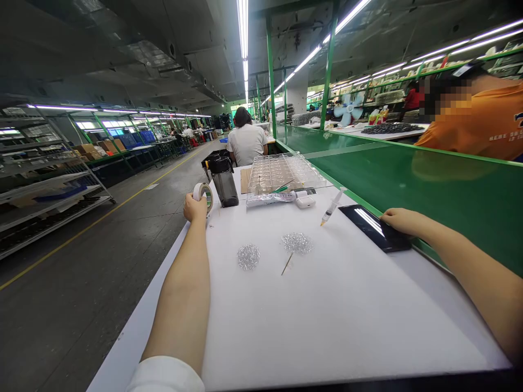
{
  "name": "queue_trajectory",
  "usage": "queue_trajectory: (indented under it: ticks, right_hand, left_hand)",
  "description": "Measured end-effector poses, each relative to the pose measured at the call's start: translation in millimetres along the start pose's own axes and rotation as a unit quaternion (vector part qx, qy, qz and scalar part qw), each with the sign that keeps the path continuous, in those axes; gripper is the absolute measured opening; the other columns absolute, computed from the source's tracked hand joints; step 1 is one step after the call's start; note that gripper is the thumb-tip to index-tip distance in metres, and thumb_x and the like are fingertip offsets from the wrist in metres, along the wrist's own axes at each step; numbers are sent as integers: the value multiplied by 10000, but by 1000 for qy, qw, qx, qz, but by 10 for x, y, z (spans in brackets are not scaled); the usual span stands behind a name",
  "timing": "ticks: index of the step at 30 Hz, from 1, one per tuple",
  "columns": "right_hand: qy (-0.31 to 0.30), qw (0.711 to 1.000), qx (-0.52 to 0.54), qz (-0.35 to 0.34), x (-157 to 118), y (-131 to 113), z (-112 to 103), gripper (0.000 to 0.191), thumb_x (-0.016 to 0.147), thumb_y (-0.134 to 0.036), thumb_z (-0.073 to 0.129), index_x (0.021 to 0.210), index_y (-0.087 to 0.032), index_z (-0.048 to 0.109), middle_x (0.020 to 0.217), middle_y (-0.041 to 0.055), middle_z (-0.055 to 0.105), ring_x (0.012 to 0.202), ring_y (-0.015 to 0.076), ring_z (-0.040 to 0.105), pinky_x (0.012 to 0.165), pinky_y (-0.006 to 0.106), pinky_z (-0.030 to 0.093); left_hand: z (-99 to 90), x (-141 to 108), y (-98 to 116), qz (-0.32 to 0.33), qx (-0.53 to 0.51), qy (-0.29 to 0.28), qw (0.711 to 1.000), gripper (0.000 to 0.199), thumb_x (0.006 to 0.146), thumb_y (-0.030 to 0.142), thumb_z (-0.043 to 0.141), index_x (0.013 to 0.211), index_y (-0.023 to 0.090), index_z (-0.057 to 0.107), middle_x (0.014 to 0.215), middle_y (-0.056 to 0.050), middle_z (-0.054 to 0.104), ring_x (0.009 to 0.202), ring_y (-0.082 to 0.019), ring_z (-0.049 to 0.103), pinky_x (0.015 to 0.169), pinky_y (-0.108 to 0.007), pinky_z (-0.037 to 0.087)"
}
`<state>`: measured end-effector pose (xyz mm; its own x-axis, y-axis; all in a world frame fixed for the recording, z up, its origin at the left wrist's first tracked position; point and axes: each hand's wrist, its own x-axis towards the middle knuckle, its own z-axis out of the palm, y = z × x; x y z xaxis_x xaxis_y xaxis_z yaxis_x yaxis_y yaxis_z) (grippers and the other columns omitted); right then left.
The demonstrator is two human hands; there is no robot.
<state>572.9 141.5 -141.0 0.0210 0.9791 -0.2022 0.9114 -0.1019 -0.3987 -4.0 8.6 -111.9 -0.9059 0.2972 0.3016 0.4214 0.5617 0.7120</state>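
At the left edge of the white worktable, my left hand is closed around a roll of tape standing on its rim. My right hand grips the right edge of a black glossy tablet lying flat; some of its fingers are hidden. Between my hands lie two heaps of tiny shiny pieces, a round left heap and a wider right heap. A thin stick touches the right heap's near edge. A syringe with a yellowish tip rests left of the tablet.
Behind the tape stands a dark bottle. Clear compartment trays, a foil-like packet and a white earbud case lie at the back. A green conveyor belt runs along the right. Co-workers sit ahead and across the belt.
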Motion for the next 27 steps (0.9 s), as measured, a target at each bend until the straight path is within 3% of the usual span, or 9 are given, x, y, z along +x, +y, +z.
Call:
queue_trajectory:
  ticks: [5, 9, 13, 18, 21, 27]
  right_hand:
    - [-2, 1000, 6, -15, 129, 84, 46, 343, 1115, -244, 619, 772, -246, 619, 861, 105, 735, 787, 268, 731, 621, 324, 557]
    - [25, 999, 9, -22, 364, 216, 174, 327, 1042, -354, 680, 744, -261, 585, 779, 114, 711, 726, 302, 723, 594, 354, 551]
    - [35, 999, 19, -26, 479, 260, 248, 346, 1035, -390, 660, 724, -260, 580, 780, 123, 729, 735, 323, 742, 571, 358, 540]
    - [18, 999, 13, -41, 318, 165, 152, 392, 1067, -212, 636, 677, -250, 616, 822, 110, 763, 795, 310, 765, 668, 356, 544]
    - [6, 999, 12, -52, 200, 97, 76, 424, 1087, -174, 624, 670, -252, 611, 839, 109, 773, 809, 306, 772, 704, 361, 545]
    - [-1, 999, 6, -48, 122, 45, 48, 387, 1089, -179, 602, 711, -260, 609, 818, 97, 764, 807, 302, 765, 670, 352, 538]
  left_hand:
    - [-11, 11, -33, -24, 13, -55, 998, 331, 983, 173, 875, 1288, 247, 767, 1454, -224, 853, 1436, -452, 816, 1195, -590, 678]
    - [-35, -2, -29, -18, 3, -34, 999, 247, 1012, 195, 842, 1230, 273, 757, 1429, -193, 867, 1431, -439, 823, 1194, -575, 673]
    - [-58, -30, 0, -13, -12, -3, 1000, 278, 1067, 235, 798, 1334, 294, 748, 1472, -168, 857, 1449, -413, 818, 1215, -562, 665]
    - [-69, -36, -22, -43, -5, -46, 998, 346, 1011, 150, 851, 1334, 240, 768, 1464, -212, 854, 1450, -427, 819, 1213, -554, 678]
    - [-70, -30, -37, -47, -2, -42, 998, 352, 979, 103, 867, 1296, 230, 780, 1431, -216, 863, 1431, -433, 827, 1199, -559, 689]
    - [-60, -19, -27, -12, -1, -17, 1000, 184, 1069, 227, 849, 1227, 271, 766, 1481, -198, 850, 1468, -400, 812, 1229, -522, 661]
